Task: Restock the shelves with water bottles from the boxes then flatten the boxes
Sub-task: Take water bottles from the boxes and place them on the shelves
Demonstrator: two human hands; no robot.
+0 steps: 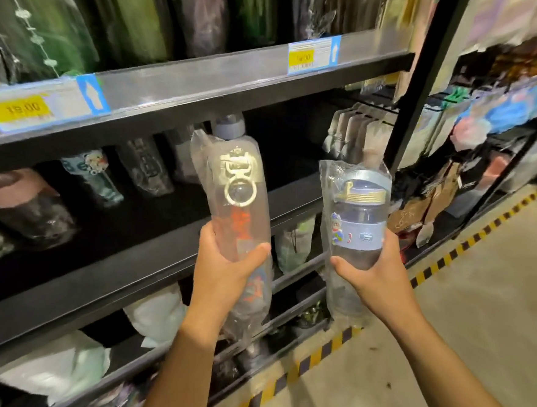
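Note:
My left hand (225, 266) grips a tall clear water bottle (237, 186) wrapped in a plastic bag, with a gold ring clasp and orange print. It is raised in front of the middle shelf (111, 243), its cap near the shelf above. My right hand (375, 269) grips a shorter blue-lidded water bottle (359, 219) in a plastic bag, with a cartoon sticker, held upright to the right of the first bottle. No box is in view.
Several bagged bottles (97, 180) stand at the back left of the middle shelf. The upper shelf edge (188, 81) carries yellow price labels. Lower shelves hold bagged goods. A black upright post (423, 75) and hanging merchandise stand at right. Striped tape (328, 345) marks the floor.

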